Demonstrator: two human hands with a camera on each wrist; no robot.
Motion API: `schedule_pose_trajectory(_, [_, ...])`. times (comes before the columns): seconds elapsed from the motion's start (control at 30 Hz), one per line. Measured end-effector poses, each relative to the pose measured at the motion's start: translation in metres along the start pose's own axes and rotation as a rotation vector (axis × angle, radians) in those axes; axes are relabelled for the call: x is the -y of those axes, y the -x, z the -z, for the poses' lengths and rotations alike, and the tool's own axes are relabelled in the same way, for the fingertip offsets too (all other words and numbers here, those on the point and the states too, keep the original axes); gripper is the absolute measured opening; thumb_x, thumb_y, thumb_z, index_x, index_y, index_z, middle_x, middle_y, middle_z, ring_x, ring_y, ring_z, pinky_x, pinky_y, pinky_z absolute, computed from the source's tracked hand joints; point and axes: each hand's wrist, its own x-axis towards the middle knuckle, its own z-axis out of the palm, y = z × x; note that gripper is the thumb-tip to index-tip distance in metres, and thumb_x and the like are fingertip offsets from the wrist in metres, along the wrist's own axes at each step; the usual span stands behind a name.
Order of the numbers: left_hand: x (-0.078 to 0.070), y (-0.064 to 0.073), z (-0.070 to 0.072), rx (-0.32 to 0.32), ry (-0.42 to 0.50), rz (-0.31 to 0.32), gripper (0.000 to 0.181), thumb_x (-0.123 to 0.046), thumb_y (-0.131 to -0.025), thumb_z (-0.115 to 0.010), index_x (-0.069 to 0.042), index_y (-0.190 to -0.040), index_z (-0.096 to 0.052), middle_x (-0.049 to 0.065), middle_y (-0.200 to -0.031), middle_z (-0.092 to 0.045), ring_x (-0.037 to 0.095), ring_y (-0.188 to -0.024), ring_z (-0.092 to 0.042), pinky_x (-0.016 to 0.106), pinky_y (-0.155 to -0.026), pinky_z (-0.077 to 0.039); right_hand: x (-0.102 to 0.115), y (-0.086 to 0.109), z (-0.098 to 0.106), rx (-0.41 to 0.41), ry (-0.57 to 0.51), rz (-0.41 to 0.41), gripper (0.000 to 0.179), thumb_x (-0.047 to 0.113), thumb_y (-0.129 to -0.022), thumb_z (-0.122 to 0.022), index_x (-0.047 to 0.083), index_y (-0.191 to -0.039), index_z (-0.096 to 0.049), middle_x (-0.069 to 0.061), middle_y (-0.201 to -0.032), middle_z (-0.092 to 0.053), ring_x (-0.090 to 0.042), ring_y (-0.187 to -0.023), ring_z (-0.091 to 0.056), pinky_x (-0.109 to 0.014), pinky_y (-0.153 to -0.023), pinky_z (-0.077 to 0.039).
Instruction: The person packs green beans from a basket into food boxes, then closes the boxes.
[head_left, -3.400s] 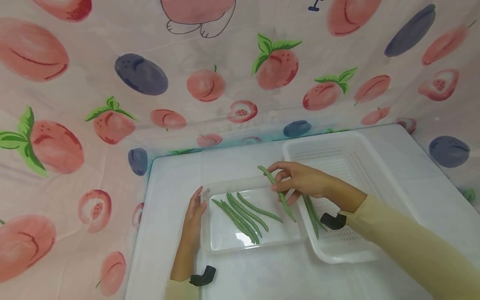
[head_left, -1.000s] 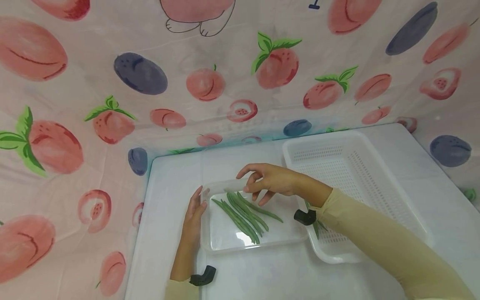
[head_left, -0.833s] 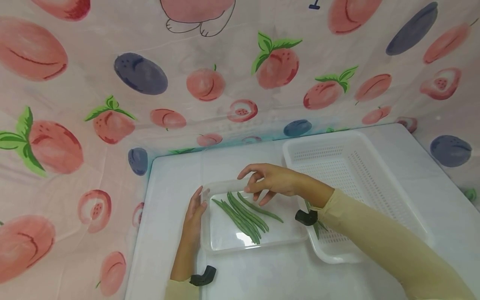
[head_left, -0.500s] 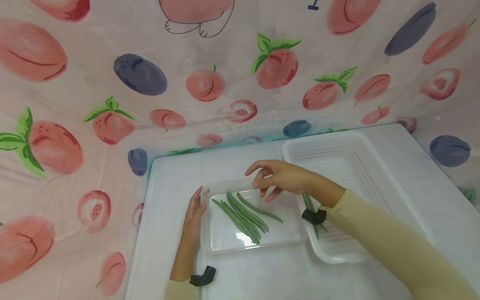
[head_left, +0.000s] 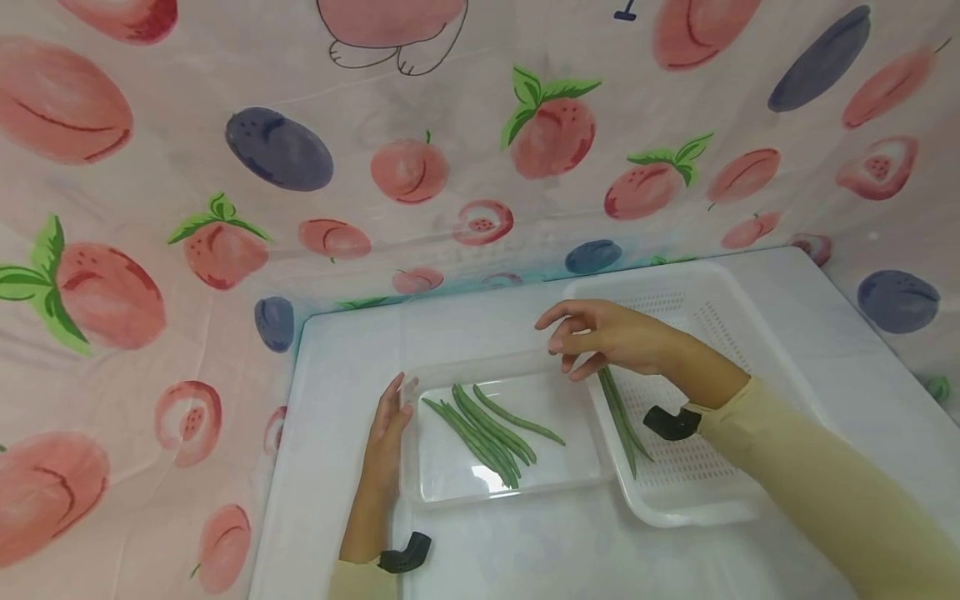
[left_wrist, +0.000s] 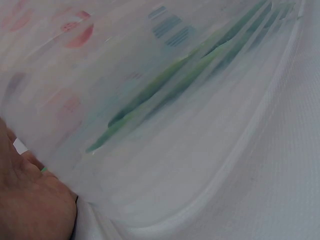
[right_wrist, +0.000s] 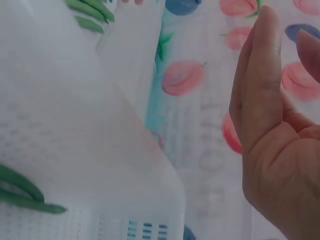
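Observation:
My left hand (head_left: 388,425) rests against the left wall of a shallow clear plastic tray (head_left: 577,454), fingers fairly straight and thumb at the rim. Several green beans (head_left: 480,433) lie side by side, slanted, on the tray's bottom; through its wall the left wrist view shows beans (left_wrist: 185,75) too. My right hand (head_left: 607,337) hovers over the left rim of a white perforated basket (head_left: 667,504), holding nothing, its fingers loosely bent. Below it, a few beans (head_left: 621,429) lie along the basket's left side. In the right wrist view the basket's beans (right_wrist: 25,192) show at lower left.
Both containers stand on a white-covered table (head_left: 345,350), the basket's left side against the tray's right end. A peach-print cloth (head_left: 480,108) hangs behind and at the sides. Each wrist carries a black camera mount (head_left: 671,423).
Earlier the right hand held a bean by the basket, then was over the tray with no bean in its fingers. It has since moved right to the basket. The left hand stays put.

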Motion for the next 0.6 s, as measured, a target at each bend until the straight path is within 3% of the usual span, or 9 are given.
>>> schedule_pose_trajectory(0.33, [-0.001, 0.0, 0.0, 0.003, 0.006, 0.003, 0.05, -0.044, -0.106, -0.047, -0.048, -0.155, -0.034, -0.018, -0.167, -0.024, 0.02, -0.158, -0.022, 0.065, -0.12, -0.026, -0.017, 0.023, 0.035, -0.046, -0.007, 0.036, 0.046, 0.015, -0.101, -0.065, -0.002, -0.139, -0.046, -0.008, -0.1, -0.069, -0.025, -0.09, -0.071, -0.042, -0.089, -0.061])
schedule_pose_trajectory(0.6, [-0.001, 0.0, 0.0, 0.001, -0.007, 0.007, 0.051, -0.046, -0.106, -0.047, -0.048, -0.155, -0.034, -0.019, -0.167, -0.024, 0.022, -0.157, -0.023, 0.065, -0.118, -0.029, -0.041, 0.035, 0.057, -0.057, -0.025, 0.028, 0.033, 0.009, -0.101, -0.063, 0.006, -0.132, -0.052, -0.006, -0.105, -0.071, -0.025, -0.098, -0.072, -0.039, -0.092, -0.06])
